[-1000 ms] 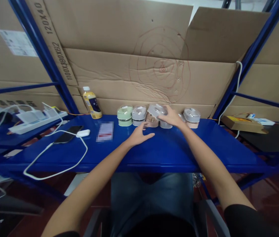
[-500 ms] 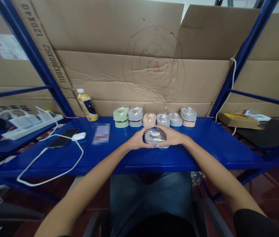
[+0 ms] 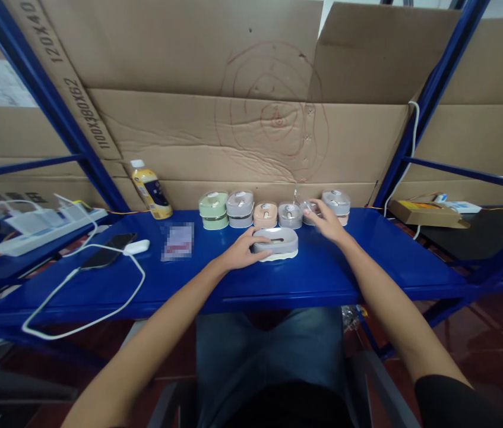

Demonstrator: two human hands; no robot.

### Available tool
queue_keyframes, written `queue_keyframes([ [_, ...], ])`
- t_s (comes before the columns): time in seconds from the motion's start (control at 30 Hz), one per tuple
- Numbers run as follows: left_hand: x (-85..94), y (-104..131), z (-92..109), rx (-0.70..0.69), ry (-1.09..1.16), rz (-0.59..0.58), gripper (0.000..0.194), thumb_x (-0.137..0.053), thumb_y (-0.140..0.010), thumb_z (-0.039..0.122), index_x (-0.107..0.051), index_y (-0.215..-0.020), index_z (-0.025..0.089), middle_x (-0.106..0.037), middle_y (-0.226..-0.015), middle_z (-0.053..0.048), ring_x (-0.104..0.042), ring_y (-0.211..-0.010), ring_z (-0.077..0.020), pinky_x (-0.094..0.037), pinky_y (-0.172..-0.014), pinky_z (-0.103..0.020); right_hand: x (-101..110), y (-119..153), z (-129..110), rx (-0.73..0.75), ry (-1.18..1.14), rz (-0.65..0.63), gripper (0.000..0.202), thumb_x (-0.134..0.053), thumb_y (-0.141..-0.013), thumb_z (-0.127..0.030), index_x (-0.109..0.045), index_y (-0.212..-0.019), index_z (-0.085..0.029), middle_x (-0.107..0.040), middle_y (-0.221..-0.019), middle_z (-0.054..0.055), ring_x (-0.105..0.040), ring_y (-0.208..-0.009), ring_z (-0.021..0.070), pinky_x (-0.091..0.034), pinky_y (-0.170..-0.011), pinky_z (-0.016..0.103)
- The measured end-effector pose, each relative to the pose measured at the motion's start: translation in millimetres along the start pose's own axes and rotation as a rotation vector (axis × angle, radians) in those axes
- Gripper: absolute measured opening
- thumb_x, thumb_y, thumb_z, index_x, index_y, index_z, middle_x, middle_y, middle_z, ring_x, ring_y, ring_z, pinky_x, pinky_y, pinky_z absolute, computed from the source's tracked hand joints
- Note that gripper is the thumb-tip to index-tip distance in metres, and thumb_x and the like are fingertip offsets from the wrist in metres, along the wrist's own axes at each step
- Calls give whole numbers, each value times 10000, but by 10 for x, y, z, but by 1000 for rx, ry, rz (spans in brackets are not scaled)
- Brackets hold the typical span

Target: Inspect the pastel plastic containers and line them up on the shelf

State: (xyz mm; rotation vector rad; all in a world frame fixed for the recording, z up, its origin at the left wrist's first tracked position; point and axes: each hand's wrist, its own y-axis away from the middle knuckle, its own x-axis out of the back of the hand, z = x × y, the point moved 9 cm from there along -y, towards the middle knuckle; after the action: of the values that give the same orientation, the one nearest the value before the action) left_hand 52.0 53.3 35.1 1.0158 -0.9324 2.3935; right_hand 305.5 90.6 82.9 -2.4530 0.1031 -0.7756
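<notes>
A grey oval lunch box (image 3: 287,244) stands at the front of the blue table, its inside facing up with a dark slim piece in the middle. My left hand (image 3: 243,249) grips its left end, thumb at the front and fingers across the back. Farther back and to the right, my right hand (image 3: 328,222) is closed around what looks like a clear lid (image 3: 308,206), held over or against a small grey box (image 3: 308,219) in the back row. My fingers partly cover both, and whether they touch is unclear.
Along the cardboard wall stand a green box (image 3: 214,205), a grey one (image 3: 240,205), a peach one (image 3: 265,215), another grey one (image 3: 290,215) and a stacked pair (image 3: 337,203). To the left are a yellow bottle (image 3: 152,193), a phone (image 3: 107,252) and a white cable (image 3: 142,279).
Both hands were around the front box, which had a labelled clear top. My right hand has moved back and right to the rear row; my left hand stays on the box.
</notes>
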Motion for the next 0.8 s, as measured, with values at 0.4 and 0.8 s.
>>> queue_keyframes([
  [0.4,357,-14,-203,74,6,212,487,-658,-888,611,-760,-1166,225,-630,-1309,-118,-620,-1254,-343,-458,-1153,-528,-75,33,-154,92,-9,-45,683,-719,-839,-633,-623,-1380,-227,-697,-1353,131,-665,-1211,334,-516,-1072,530],
  [0.8,-135,-40,-168,82,379,29,1084,-954,-646,429,-380,-1536,193,-480,-1572,-228,-537,-1412,-407,-437,-1178,-593,-819,303,-567,428,40,-413,809,-889,-699,-593,-659,-1408,-279,-707,-1353,100,-659,-1243,322,-498,-1100,525],
])
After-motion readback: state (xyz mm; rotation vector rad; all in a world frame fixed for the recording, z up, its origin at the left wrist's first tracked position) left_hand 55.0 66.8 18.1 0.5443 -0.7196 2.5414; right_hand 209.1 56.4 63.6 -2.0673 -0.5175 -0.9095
